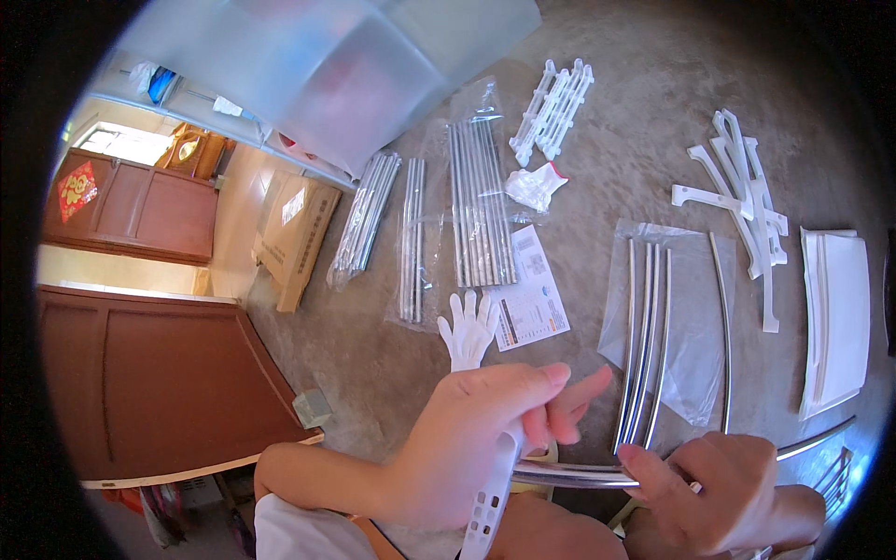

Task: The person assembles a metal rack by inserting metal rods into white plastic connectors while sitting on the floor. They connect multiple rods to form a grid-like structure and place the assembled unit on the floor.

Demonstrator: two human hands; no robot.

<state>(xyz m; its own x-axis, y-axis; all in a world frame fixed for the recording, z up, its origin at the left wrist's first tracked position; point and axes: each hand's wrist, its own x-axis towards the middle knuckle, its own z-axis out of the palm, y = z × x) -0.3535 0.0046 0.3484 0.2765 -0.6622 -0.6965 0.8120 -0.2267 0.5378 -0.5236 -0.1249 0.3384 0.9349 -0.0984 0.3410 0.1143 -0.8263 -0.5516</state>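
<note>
My left hand point(490, 413) curls around a white plastic piece point(493, 483) with several rectangular holes; the palm hides much of it. Its thumb and index finger point right. In my right hand point(714, 483) is a bent shiny metal tube point(581, 474), gripped low in front of my lap. The tube's left end meets the white piece; whether it sits inside cannot be seen. Just beyond my right hand, several curved metal tubes point(647, 336) lie on a clear plastic bag point(689, 350), with one more curved tube point(722, 329) at its right edge.
On the concrete floor lie bagged straight tubes point(483, 203), more tubes point(367, 217), white slatted plastic parts point(553, 112), white brackets point(745, 189), folded white sheets point(833, 322), a printed sheet point(535, 301) and a white glove point(465, 332). A cardboard box point(301, 231) and wooden door point(175, 378) stand left.
</note>
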